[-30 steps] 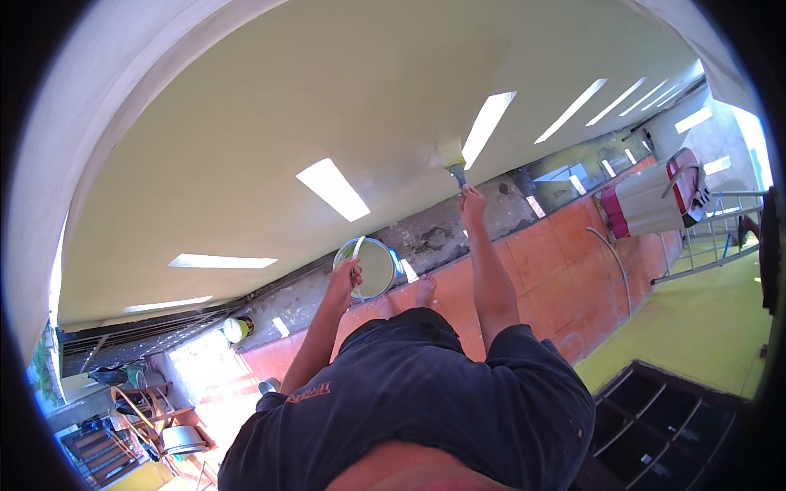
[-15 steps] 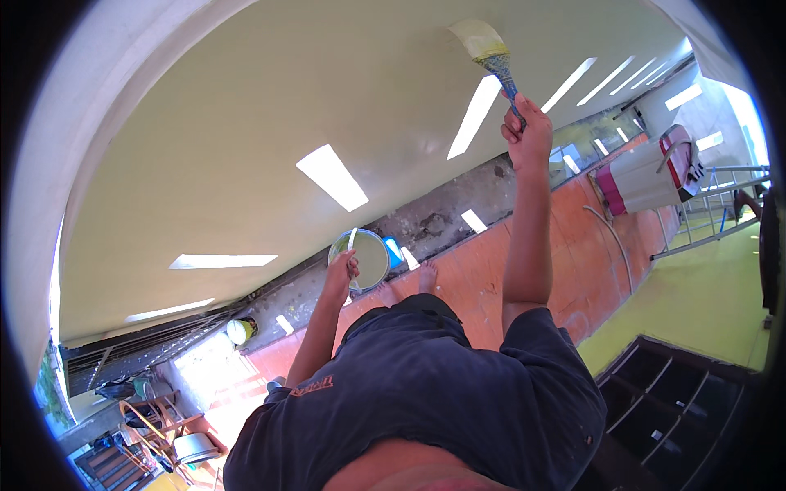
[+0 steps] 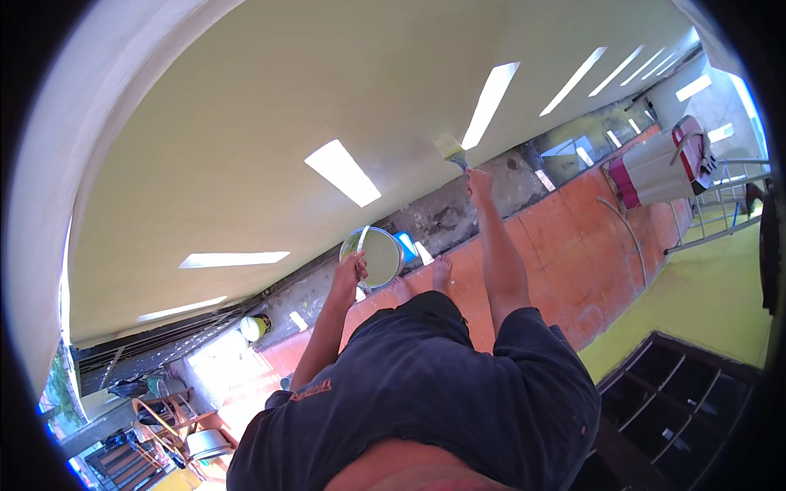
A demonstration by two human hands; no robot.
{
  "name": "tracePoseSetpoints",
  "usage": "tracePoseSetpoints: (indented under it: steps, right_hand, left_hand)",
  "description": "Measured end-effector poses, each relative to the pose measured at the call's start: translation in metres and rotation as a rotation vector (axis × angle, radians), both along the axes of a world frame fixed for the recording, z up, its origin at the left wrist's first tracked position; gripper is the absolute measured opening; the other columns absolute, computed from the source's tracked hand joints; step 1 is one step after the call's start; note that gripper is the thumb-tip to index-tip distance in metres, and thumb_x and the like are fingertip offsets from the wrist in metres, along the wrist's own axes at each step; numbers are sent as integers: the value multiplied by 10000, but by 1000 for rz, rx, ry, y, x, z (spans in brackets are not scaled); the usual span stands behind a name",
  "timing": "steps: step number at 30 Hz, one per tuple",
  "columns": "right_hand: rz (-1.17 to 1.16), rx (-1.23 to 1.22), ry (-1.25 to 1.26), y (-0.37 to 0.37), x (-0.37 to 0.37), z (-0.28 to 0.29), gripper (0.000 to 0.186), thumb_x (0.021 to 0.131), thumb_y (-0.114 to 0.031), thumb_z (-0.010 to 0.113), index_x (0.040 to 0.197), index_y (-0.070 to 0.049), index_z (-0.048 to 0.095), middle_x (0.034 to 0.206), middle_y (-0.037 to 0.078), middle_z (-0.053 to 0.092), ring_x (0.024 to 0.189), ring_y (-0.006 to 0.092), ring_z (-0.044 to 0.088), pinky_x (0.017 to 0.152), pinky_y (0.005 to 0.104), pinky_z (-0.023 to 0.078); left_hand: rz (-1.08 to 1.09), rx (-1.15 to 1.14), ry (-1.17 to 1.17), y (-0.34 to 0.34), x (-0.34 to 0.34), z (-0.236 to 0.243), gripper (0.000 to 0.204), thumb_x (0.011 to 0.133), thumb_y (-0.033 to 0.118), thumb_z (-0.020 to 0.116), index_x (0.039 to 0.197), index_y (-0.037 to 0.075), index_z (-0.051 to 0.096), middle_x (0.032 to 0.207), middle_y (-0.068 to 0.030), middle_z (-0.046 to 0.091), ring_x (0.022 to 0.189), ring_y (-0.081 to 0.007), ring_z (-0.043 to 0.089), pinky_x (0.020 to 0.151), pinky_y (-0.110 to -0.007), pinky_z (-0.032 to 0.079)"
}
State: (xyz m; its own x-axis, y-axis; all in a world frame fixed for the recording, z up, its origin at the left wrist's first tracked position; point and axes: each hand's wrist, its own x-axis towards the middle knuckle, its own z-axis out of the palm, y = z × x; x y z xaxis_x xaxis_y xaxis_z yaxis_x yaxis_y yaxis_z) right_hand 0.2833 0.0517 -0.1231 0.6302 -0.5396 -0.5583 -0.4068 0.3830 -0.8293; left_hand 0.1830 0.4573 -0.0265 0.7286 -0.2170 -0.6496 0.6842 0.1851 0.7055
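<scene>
Pale-bristled paintbrush point(image 3: 449, 148), yellow-green paint tin point(image 3: 374, 256)

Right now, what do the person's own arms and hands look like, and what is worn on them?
Both forearms are bare, with no gloves, watch or bands visible on the left hand or right hand. Short sleeves of a dark navy T-shirt end above the elbows; an orange printed mark sits near the left sleeve.

paintbrush point(image 3: 452, 150) against wall point(image 3: 246, 123) above right hand point(image 3: 478, 183), paint can point(image 3: 375, 256) in left hand point(image 3: 350, 270) lower left
</scene>
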Motion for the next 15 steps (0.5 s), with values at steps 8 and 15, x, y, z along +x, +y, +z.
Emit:
tracePoseSetpoints:
  steps: [8, 15]
  right_hand:
    - [51, -23, -308, -8, 14, 205, 205, 948, -182, 604, 957, 20, 639, 581, -42, 401, 481, 51, 345, 409, 221, 244]
    - [74, 39, -857, 6, -11, 378, 284, 961, -209, 604, 1059, 56, 627, 574, -33, 393, 478, 53, 328, 424, 218, 262]
  left_hand:
    - [15, -28, 28, 13, -6, 1, 256, 947, 259, 594, 1074, 37, 589, 765, -8, 543, 636, -95, 505, 637, -255, 451]
    - [18, 6, 23, 24, -7, -10, 270, 935, 283, 607, 1062, 44, 599, 763, -7, 545, 647, -93, 516, 645, -259, 455]
